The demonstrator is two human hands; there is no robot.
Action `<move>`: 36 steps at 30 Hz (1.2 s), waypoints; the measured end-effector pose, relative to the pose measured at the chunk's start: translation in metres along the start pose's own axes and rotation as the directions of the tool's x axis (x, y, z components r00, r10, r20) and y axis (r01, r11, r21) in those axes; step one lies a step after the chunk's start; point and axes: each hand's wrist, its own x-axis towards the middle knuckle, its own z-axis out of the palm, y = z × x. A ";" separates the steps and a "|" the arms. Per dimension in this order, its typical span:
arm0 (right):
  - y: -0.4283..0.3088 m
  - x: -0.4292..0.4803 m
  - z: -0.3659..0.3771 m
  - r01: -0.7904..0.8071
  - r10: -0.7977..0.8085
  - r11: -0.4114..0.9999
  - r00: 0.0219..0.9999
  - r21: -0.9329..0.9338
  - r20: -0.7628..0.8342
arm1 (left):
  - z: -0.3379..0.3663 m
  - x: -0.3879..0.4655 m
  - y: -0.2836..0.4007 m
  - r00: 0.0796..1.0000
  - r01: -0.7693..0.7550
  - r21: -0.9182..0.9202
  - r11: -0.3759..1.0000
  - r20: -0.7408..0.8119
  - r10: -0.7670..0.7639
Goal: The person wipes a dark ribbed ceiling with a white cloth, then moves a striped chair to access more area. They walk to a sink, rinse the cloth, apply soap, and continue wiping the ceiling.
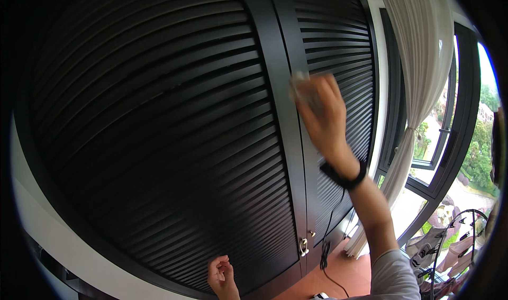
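A tall dark louvered cabinet door (274, 62) fills the middle of the view, with a second, narrower louvered door (337, 58) to its right. My right hand (323, 105), blurred and with a black band on its wrist, is raised at the seam between the doors. Its fingers are closed around a pale, crumpled thing, probably a cloth (299, 81), which lies close to the door frame. Low in the view, my left hand (222, 274) is held before the louvers with its fingers curled and nothing visible in it.
Metal door handles (303, 247) stick out low at the seam. A black cable (324, 256) hangs beside them down to the reddish floor (345, 276). On the right are a tied pale curtain (416, 101), a dark-framed window (446, 141) and a clip hanger with laundry (448, 252).
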 end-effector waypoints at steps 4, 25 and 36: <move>0.014 0.106 0.036 0.376 -0.423 0.884 0.897 -0.278 -0.131 | -0.013 -0.011 -0.011 0.997 -0.066 -0.007 0.998 -0.034 0.065; 0.040 -0.090 0.071 0.383 -0.375 0.868 0.923 -0.316 0.089 | -0.066 -0.016 -0.082 0.992 0.069 0.196 0.978 -0.116 -0.047; 0.002 -0.408 0.042 -0.132 0.217 0.944 0.938 -0.302 0.270 | -0.128 -0.002 -0.171 0.860 -0.412 0.754 0.511 0.137 0.491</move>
